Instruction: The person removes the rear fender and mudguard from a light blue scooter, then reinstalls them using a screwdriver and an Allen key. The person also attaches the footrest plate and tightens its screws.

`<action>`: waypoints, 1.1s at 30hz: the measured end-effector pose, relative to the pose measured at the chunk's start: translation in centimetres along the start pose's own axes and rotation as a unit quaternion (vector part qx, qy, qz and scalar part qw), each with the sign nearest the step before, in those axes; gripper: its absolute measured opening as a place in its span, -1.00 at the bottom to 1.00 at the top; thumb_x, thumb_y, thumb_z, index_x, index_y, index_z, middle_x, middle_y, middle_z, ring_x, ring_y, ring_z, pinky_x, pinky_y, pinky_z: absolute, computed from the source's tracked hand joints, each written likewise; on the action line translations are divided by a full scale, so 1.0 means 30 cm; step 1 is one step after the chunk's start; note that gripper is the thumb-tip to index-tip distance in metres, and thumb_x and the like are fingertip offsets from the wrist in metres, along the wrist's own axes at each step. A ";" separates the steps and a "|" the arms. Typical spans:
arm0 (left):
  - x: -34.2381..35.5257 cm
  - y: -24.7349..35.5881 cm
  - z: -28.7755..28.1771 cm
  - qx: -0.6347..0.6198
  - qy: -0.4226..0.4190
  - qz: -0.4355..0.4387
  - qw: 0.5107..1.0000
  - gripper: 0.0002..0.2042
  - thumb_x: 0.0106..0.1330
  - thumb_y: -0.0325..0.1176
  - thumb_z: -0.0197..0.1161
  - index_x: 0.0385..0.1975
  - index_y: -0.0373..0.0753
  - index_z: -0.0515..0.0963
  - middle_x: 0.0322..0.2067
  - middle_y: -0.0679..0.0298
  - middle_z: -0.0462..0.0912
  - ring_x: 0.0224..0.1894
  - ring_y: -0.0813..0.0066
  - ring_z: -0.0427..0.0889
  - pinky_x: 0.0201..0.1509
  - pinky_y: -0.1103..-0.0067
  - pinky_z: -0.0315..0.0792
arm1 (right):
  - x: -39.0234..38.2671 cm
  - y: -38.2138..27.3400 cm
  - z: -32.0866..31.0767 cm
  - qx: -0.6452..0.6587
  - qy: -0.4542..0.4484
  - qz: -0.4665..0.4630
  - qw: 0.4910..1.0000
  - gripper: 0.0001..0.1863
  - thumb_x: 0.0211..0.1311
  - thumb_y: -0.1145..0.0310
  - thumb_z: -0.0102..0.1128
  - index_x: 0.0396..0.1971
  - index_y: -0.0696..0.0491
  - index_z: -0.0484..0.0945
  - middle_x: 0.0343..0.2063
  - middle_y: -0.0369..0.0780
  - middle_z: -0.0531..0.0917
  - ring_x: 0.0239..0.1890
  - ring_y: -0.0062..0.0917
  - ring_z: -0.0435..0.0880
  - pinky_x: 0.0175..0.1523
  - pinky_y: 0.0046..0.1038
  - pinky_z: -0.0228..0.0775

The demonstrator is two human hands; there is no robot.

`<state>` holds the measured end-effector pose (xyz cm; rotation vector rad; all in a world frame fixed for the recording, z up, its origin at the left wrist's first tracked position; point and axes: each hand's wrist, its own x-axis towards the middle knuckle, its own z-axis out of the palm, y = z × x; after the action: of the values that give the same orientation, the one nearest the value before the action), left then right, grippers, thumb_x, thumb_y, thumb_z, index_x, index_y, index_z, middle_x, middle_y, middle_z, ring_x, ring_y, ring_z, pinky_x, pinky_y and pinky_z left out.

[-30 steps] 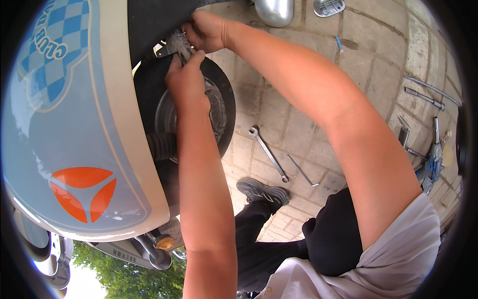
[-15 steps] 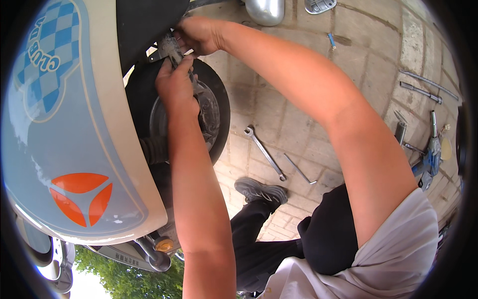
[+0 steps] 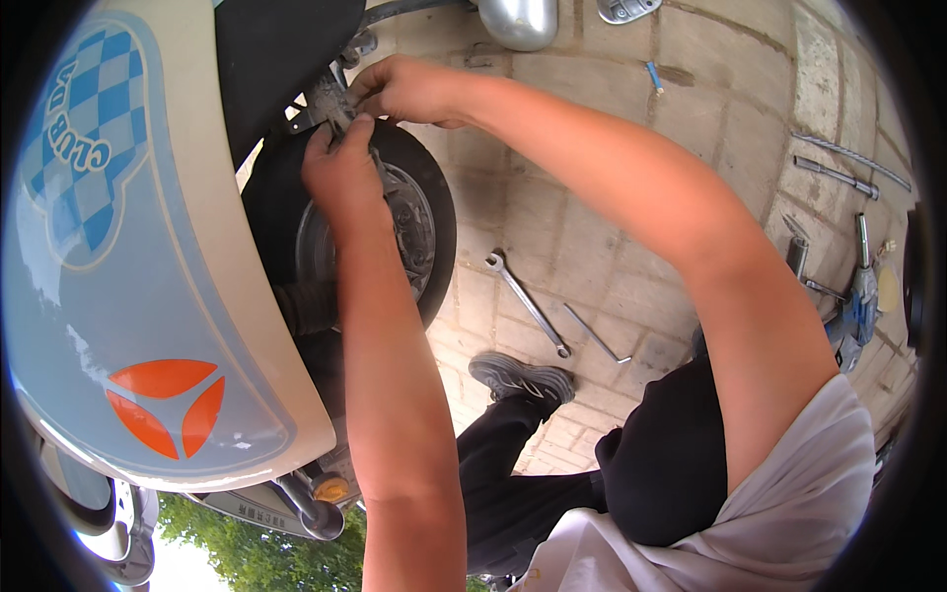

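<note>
Beside me stands a scooter with a pale blue and cream body panel [image 3: 252,316] and a black-tyred wheel [image 3: 442,227]. Above the wheel sits a dirty grey metal part [image 3: 326,102], whose exact kind I cannot tell. My left hand [image 3: 342,176] is closed round the lower side of this part, thumb on top. My right hand [image 3: 409,91] is at its upper right side, fingers bent and pinched together. What the right fingertips hold, if anything, is too small to make out.
On the paving lie a combination wrench [image 3: 528,304] and a hex key [image 3: 597,333], near my shoe [image 3: 521,381]. Socket tools [image 3: 836,178] and a blue power tool [image 3: 864,296] lie at far right. A silver rounded part [image 3: 520,20] sits at the top.
My right hand has drawn back slightly to the right and down from the metal part. My left hand has shifted a little left and stays on it.
</note>
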<state>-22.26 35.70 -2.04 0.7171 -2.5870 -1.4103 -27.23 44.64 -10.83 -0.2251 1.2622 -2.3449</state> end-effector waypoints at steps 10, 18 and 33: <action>-0.011 0.000 0.011 0.012 -0.024 0.019 0.999 -0.78 0.14 -0.41 0.34 -0.21 -0.30 0.60 -0.40 0.42 0.60 -0.42 0.67 0.48 -0.34 0.66 0.35 | 0.143 0.009 0.022 0.316 -0.032 0.088 0.944 -0.78 0.23 0.46 -0.07 -0.22 0.21 0.51 -0.27 -0.12 0.63 -0.19 -0.42 0.58 -0.01 -0.41 0.40; 0.012 -0.039 0.005 0.073 0.028 0.026 0.997 -0.78 0.15 -0.39 0.32 -0.23 -0.32 0.59 -0.45 0.36 0.59 -0.48 0.68 0.49 -0.44 0.66 0.35 | 0.173 0.026 -0.016 0.309 -0.157 0.112 0.931 -0.63 0.38 0.09 -0.24 -0.18 0.02 0.49 -0.31 -0.32 0.58 -0.24 -0.54 0.46 -0.05 -0.42 0.25; 0.015 -0.056 0.004 0.133 0.096 0.072 0.984 -0.49 0.09 -0.17 0.34 -0.06 -0.46 0.53 -0.21 -0.10 0.66 -0.16 0.11 0.68 -0.04 0.41 0.51 | 0.058 -0.004 0.032 0.233 -0.034 0.130 0.963 -0.59 0.25 -0.12 0.16 -0.49 -0.08 0.42 -0.55 -0.40 0.39 -0.39 -0.64 0.41 -0.28 -0.39 0.26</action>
<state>-22.11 34.81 -3.53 0.6444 -2.6380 -0.9174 -28.45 43.16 -10.32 0.0151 0.6320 -2.3002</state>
